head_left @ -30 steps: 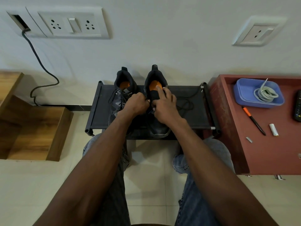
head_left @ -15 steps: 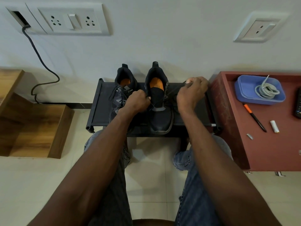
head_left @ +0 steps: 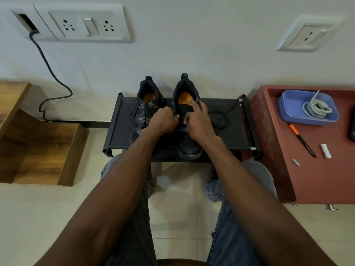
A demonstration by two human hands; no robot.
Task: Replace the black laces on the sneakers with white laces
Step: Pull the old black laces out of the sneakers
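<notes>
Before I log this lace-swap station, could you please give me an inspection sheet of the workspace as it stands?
Surface: black rack holds both sneakers.
Job's things: left sneaker laced in black; right sneaker partly unlaced, its black lace loose on the rack; white laces coiled in the blue tray.
Clutter: pen, a white cylinder and a small metal piece on the red table.
Hands: left hand grips the right sneaker's edge; right hand works at its eyelets.
Cables: dark cable down the wall.
Surroundings: wall sockets, wooden shelf.
</notes>
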